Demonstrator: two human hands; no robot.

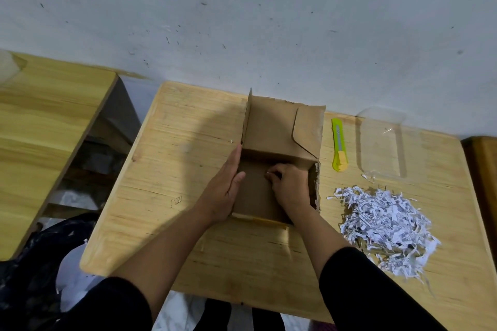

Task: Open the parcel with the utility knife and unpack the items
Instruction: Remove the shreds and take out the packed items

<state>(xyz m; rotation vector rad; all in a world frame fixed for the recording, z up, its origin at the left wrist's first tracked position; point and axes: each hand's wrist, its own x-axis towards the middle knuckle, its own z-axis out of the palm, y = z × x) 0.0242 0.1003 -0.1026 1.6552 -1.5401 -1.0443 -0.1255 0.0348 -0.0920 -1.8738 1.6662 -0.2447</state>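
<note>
I take the parcel (279, 158) as my landmark: an opened brown cardboard box in the middle of the wooden table (166, 169), its flaps standing up on the far side. On its left wall my left hand (223, 191) lies flat, fingers straight and pressed against the card to steady it. Inside the box my right hand (289, 185) is down on the bottom, fingers curled; whether they pinch anything I cannot tell. The card looks thin, light and a bit floppy, so I judge it will slide unless braced; best held by the walls, not the flaps. Just right of the parcel lies the utility knife (339, 148). Further right sit a clear plastic tray (382, 142) and a heap of shredded paper (384, 228), loose and feather-light.
</note>
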